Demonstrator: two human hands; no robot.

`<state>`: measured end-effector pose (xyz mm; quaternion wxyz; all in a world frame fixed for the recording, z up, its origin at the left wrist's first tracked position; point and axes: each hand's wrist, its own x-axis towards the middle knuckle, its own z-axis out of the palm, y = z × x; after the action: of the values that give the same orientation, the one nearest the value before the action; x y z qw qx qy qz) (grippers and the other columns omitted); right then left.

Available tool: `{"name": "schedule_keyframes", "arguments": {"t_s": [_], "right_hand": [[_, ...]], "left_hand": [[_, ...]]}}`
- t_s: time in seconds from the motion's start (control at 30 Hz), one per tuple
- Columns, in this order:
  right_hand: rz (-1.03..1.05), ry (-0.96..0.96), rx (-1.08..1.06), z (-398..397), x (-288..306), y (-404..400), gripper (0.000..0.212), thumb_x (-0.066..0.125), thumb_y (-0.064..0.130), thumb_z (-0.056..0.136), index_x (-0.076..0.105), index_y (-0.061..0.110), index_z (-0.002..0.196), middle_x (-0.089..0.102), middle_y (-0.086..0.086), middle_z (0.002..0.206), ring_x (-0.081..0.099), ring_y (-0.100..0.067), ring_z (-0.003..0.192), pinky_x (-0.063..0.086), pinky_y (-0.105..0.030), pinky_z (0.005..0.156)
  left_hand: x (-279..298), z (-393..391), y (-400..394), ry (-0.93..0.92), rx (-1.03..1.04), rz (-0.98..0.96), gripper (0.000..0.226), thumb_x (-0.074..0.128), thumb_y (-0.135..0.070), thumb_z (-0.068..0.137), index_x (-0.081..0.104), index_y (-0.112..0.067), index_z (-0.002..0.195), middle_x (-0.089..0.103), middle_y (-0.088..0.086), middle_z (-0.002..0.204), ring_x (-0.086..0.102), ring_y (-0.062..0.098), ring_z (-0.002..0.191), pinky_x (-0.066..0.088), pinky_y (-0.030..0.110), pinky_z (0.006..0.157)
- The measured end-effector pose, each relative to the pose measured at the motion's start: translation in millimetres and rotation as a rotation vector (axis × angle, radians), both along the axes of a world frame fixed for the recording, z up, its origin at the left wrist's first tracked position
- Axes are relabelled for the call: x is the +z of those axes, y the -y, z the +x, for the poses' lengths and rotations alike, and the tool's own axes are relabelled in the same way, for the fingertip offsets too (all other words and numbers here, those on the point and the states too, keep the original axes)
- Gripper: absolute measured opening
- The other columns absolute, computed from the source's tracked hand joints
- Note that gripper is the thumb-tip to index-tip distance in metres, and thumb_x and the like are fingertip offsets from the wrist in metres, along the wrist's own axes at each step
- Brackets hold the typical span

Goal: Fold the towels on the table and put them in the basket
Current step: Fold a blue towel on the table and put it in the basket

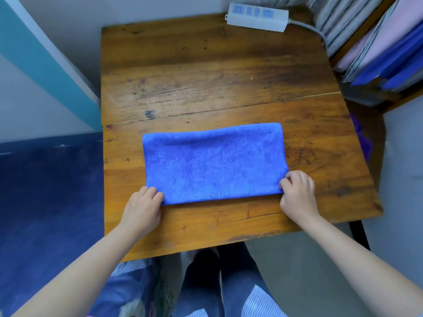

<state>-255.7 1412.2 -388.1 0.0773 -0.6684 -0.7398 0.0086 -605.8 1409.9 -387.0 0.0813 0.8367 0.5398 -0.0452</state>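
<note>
Blue fuzzy towel (214,163) lies folded flat; left hand (143,205) and right hand (297,193) each pinch a near corner.

Bare forearms, dark blue jeans (238,277), and what looks like a blue-white striped shirt hem (258,303).

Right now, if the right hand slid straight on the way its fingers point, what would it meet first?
The right hand pinches the near right corner of the blue towel, fingers pointing left and away. It would meet the towel itself at once; beyond it, bare wooden table, as far as visible.
</note>
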Motion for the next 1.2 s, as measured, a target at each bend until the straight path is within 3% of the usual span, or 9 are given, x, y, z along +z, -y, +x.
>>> {"name": "schedule_keyframes", "arguments": {"t_s": [0.1, 0.2, 0.27, 0.43, 0.53, 0.7, 0.8, 0.93, 1.2], "right_hand": [[0.092, -0.155, 0.072, -42, 9, -31, 0.027, 0.03, 0.006, 0.057, 0.057, 0.002, 0.058, 0.058, -0.017, 0.071, 0.044, -0.026, 0.08, 0.034, -0.034, 0.072], [0.053, -0.147, 0.169, -96, 14, -73, 0.037, 0.031, 0.007, 0.063, 0.067, 0.002, 0.072, 0.068, -0.017, 0.086, 0.057, -0.031, 0.094, 0.054, -0.046, 0.076], [-0.075, -0.081, 0.222, -120, 14, -97, 0.043, 0.032, 0.01, 0.066, 0.072, 0.004, 0.083, 0.071, -0.014, 0.097, 0.067, -0.03, 0.097, 0.053, -0.052, 0.075], [-0.266, 0.102, 0.306, -120, -8, -114, 0.049, 0.033, 0.027, 0.074, 0.071, 0.016, 0.103, 0.069, 0.001, 0.112, 0.066, -0.018, 0.103, 0.053, -0.038, 0.086], [-0.239, 0.118, 0.327, -110, -19, -120, 0.051, 0.032, 0.035, 0.077, 0.067, 0.019, 0.111, 0.066, 0.004, 0.118, 0.064, -0.019, 0.108, 0.032, -0.04, 0.098], [-0.21, 0.137, 0.188, -77, -20, -136, 0.051, 0.033, 0.037, 0.08, 0.065, 0.017, 0.113, 0.065, -0.004, 0.12, 0.063, -0.029, 0.108, 0.036, -0.041, 0.099], [-0.248, 0.066, 0.084, -46, -20, -139, 0.059, 0.026, 0.039, 0.082, 0.056, 0.011, 0.125, 0.055, -0.013, 0.132, 0.051, -0.037, 0.121, 0.03, -0.046, 0.106], [-0.362, -0.082, -0.149, -14, -16, -134, 0.081, 0.001, 0.051, 0.075, 0.026, 0.017, 0.144, 0.017, -0.004, 0.155, 0.01, -0.027, 0.144, 0.005, -0.045, 0.116], [-0.285, -0.178, -0.31, -15, -4, -107, 0.073, 0.013, 0.043, 0.084, 0.02, 0.0, 0.143, 0.014, -0.016, 0.154, 0.008, -0.033, 0.143, 0.001, -0.051, 0.114]], "left_hand": [[5, 30, -30, 0.179, 0.126, 0.111, 0.032, 0.033, -0.011, 0.062, 0.064, -0.004, 0.066, 0.063, 0.01, 0.066, 0.055, 0.03, 0.068, 0.05, 0.028, 0.045], [12, 71, -71, 0.252, 0.18, 0.139, 0.045, 0.03, -0.012, 0.065, 0.07, 0.002, 0.084, 0.071, 0.015, 0.086, 0.064, 0.032, 0.089, 0.057, 0.038, 0.06], [12, 87, -91, 0.18, 0.216, 0.039, 0.048, 0.032, -0.013, 0.068, 0.07, 0.004, 0.091, 0.072, 0.019, 0.093, 0.069, 0.036, 0.086, 0.057, 0.043, 0.066], [-11, 79, -97, -0.023, 0.234, -0.072, 0.047, 0.036, -0.027, 0.078, 0.07, -0.009, 0.105, 0.069, 0.012, 0.112, 0.067, 0.035, 0.101, 0.055, 0.049, 0.073], [-21, 63, -100, -0.068, 0.252, -0.077, 0.052, 0.034, -0.04, 0.08, 0.066, -0.018, 0.114, 0.065, 0.01, 0.122, 0.06, 0.038, 0.112, 0.049, 0.057, 0.082], [-21, 43, -108, 0.072, 0.49, -0.171, 0.084, 0.006, -0.059, 0.073, 0.037, -0.02, 0.141, 0.024, 0.011, 0.154, 0.015, 0.035, 0.143, 0.015, 0.049, 0.114], [-19, 33, -108, 0.096, 0.598, -0.139, 0.088, 0.007, -0.062, 0.072, 0.03, -0.017, 0.144, 0.017, 0.013, 0.155, 0.011, 0.032, 0.145, 0.013, 0.046, 0.115], [-19, 27, -107, 0.106, 0.706, -0.175, 0.074, 0.023, -0.053, 0.083, 0.019, -0.017, 0.147, 0.007, 0.008, 0.158, 0.003, 0.026, 0.146, 0.006, 0.041, 0.117], [-8, 24, -98, 0.009, 0.61, -0.177, 0.067, 0.028, -0.05, 0.094, 0.011, -0.015, 0.149, -0.001, 0.011, 0.157, -0.004, 0.028, 0.146, 0.001, 0.044, 0.117]]}}
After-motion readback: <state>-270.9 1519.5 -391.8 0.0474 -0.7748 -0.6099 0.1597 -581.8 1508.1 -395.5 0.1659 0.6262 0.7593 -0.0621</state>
